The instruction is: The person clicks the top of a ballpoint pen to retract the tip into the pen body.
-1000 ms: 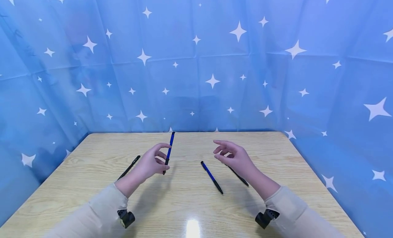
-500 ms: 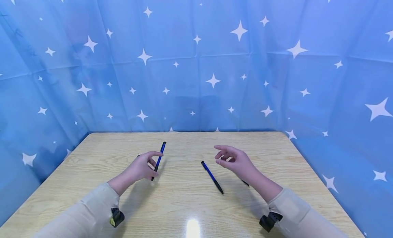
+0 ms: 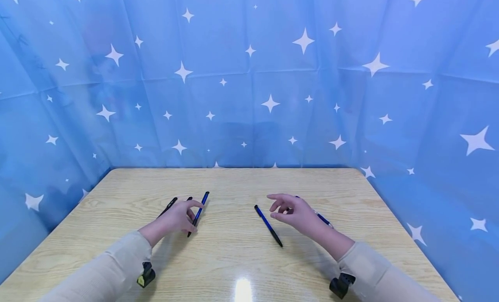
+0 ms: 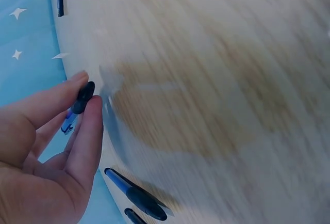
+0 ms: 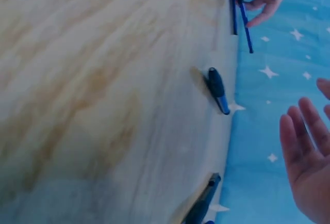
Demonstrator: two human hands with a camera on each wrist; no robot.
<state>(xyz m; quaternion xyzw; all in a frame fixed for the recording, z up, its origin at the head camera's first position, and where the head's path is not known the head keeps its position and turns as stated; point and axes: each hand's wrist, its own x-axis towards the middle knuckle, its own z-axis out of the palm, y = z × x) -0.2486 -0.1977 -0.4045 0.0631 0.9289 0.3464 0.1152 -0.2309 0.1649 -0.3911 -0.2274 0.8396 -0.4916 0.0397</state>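
Observation:
In the head view my left hand (image 3: 174, 217) pinches a blue pen (image 3: 202, 208) with a black grip between thumb and fingers, tilted low over the table's left half. Its dark end shows between the fingertips in the left wrist view. Beside and partly behind that hand lie a black-ended pen (image 3: 169, 205) and another pen's tip (image 3: 189, 198). My right hand (image 3: 298, 215) hovers with loosely bent fingers, holding nothing. Left of it lies a blue pen (image 3: 268, 225) with a black grip; another blue pen (image 3: 323, 219) is partly hidden behind its wrist.
The pens lie on a pale wood-grained table (image 3: 234, 258) with rounded back corners. A blue curtain (image 3: 234, 89) with white stars stands along the back and sides. A bright light reflection shows near the table's front.
The left hand has moved left and down toward the table with the pen in it. The right hand has sunk slightly, its fingers still loosely bent.

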